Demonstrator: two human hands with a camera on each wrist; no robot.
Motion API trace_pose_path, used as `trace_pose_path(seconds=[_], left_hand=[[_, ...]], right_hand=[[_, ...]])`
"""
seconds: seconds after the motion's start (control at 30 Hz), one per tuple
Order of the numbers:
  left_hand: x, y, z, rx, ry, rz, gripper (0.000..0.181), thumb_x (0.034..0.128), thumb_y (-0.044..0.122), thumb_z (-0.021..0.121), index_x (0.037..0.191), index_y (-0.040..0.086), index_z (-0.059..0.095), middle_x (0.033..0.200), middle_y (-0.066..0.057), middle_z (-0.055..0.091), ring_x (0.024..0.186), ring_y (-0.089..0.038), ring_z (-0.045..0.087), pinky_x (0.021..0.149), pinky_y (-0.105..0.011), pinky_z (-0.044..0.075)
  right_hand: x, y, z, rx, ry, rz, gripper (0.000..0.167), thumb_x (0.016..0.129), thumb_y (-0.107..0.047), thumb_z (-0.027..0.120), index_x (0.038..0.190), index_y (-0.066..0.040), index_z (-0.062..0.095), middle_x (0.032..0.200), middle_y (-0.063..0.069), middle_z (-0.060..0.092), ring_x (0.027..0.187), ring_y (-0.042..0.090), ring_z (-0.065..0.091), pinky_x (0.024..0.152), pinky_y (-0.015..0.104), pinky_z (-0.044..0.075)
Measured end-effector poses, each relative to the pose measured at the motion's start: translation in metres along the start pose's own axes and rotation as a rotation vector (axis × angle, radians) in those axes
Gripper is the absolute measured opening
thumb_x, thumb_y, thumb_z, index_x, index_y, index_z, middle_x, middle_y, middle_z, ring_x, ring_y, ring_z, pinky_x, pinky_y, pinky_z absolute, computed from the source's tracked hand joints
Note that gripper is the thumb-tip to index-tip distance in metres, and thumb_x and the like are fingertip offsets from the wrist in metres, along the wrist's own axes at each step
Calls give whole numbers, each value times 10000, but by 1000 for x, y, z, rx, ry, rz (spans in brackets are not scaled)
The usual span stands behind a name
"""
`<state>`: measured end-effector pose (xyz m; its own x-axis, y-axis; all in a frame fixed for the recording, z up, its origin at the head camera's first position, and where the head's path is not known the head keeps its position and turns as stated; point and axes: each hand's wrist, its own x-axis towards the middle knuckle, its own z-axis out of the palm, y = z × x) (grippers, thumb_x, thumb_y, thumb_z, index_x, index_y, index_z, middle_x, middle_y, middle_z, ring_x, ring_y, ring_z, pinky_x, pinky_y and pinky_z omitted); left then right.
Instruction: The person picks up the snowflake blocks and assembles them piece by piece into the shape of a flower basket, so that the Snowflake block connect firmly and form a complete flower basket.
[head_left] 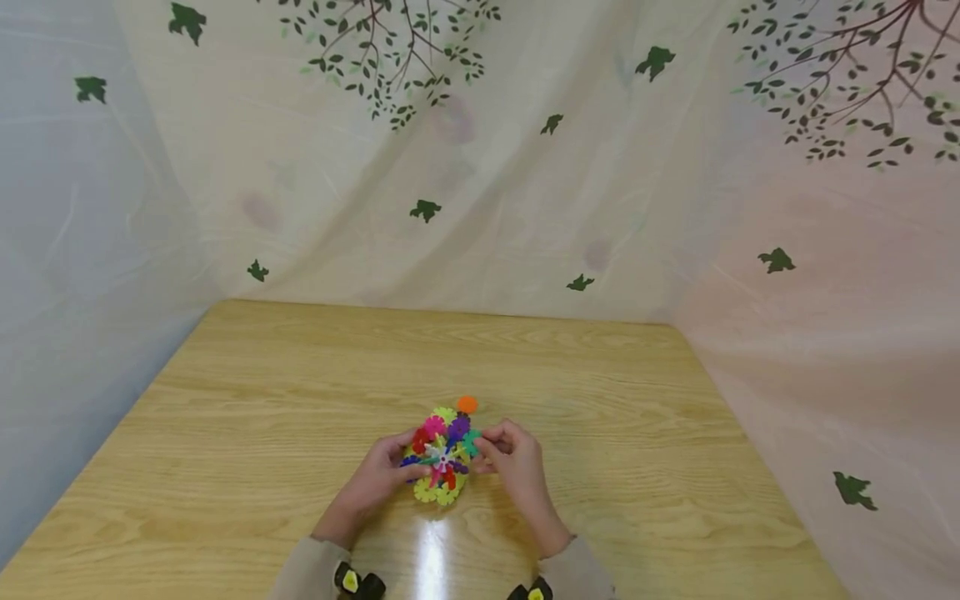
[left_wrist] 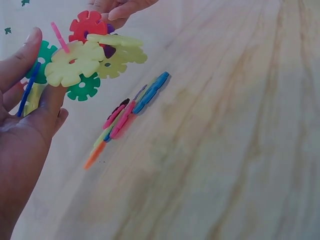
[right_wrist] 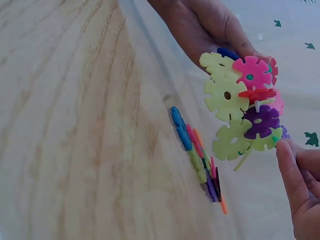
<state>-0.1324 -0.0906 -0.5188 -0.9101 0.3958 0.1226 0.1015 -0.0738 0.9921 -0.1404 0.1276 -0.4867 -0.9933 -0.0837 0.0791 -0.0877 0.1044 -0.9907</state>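
Note:
Above the wooden table a cluster of interlocking snowflake discs (right_wrist: 227, 95) is held between the two hands. It has yellow, pink, red, purple and green notched discs, joined at angles. My left hand (head_left: 377, 477) grips its left side, thumb in front, with green and blue discs near the fingers in the left wrist view. At the right side, my right hand (head_left: 519, 462) pinches a teal-green snowflake disc (head_left: 471, 442) between thumb and fingers. How firmly that disc is joined to the cluster I cannot tell.
A second, flat group of joined discs (left_wrist: 125, 117) lies on the table (head_left: 300, 367) close by, with blue, pink, yellow and orange pieces. A pale cloth (head_left: 480, 250) with printed leaves hangs round the table's back and sides.

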Motion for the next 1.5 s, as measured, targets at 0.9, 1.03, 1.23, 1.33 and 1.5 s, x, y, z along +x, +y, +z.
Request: trace_pose_path(seconds=[0.9,1.03,1.23,1.33,1.5], left_hand=[[0,5,7,179,-31,-4,844,827,169,754,1481,-60,271,1413,-277,474,1215,-247,580,1005,-135,453],[-1,8,8,211,-28,-19,926,772,210,806,1494,-22,276,1432,-240,473,1291,-382,494,1034,-97,395],[-2,6,7,234,-36,22,873,749,194,832,1453,-9,358,1393,-220,519,1261,-333,534,1019,-112,421],[-2,4,6,241,-51,72,820,747,170,838,1416,-11,400,1366,-215,545,1229,-204,568,1024,-139,434],[-2,1,5,227,-75,153,827,717,146,855,1394,1,403,1353,-225,541,1181,-32,566,1038,-168,443]], right_hand=[[2,-12,0,-25,20,22,158,891,-13,657,989,104,617,926,259,703,704,256,691,617,421,623],[3,-14,-1,-41,-10,31,144,892,-15,655,985,92,623,919,243,705,721,289,696,631,435,624],[3,-18,1,-62,-49,35,138,891,-19,658,992,73,639,909,223,702,770,381,689,629,433,625],[2,-19,2,-62,-65,29,136,894,-18,654,989,78,641,889,223,697,763,391,684,610,404,625],[1,-18,4,-88,-83,18,127,902,-32,649,974,72,655,864,218,695,739,368,686,573,338,619]])
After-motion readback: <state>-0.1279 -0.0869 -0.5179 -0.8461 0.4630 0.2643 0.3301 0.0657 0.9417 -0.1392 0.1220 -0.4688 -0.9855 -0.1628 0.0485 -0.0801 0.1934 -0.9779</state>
